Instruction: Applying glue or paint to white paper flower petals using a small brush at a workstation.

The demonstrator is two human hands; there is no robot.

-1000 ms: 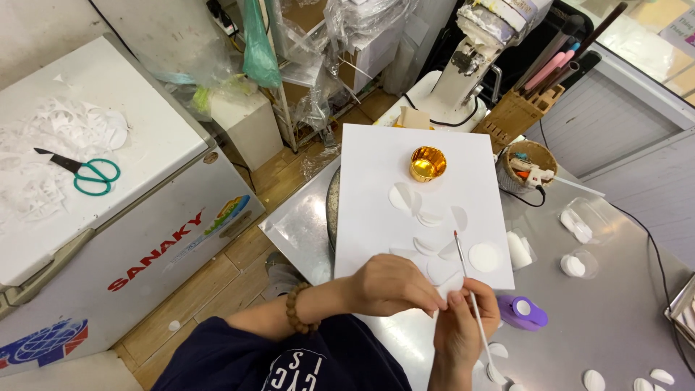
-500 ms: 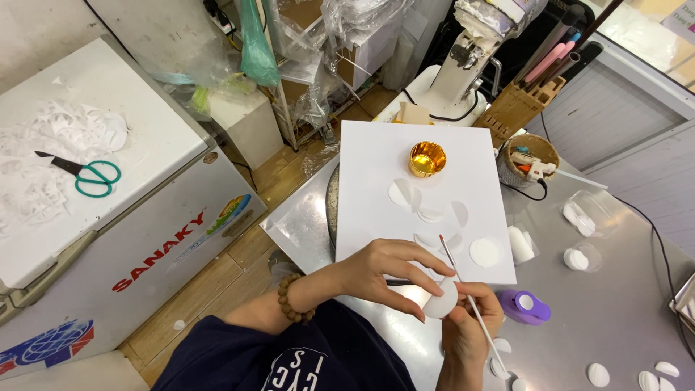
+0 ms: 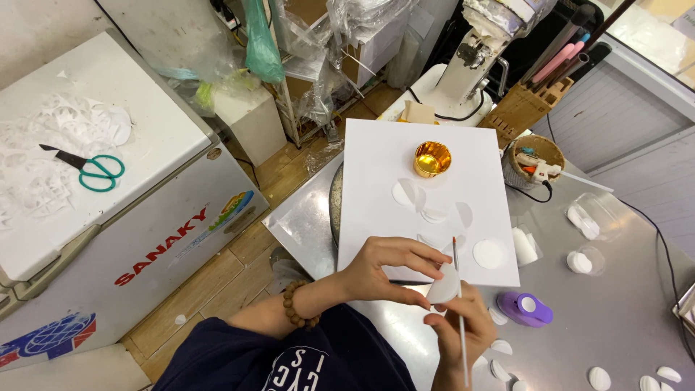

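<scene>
The white paper disc (image 3: 443,284), held above the desk's (image 3: 622,326) near edge and pinched in the left hand (image 3: 387,269), is best kept steady and tilted while the thin brush (image 3: 459,304), gripped by the right hand (image 3: 463,334), is drawn lightly along its edge.

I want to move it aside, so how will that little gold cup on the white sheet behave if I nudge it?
The gold cup looks like thin, shiny foil, so it is probably very light and would slide easily on the smooth white sheet. Its walls likely dent under a firm pinch. It stands upright on a flat base, so tipping seems likelier than rolling.
</scene>
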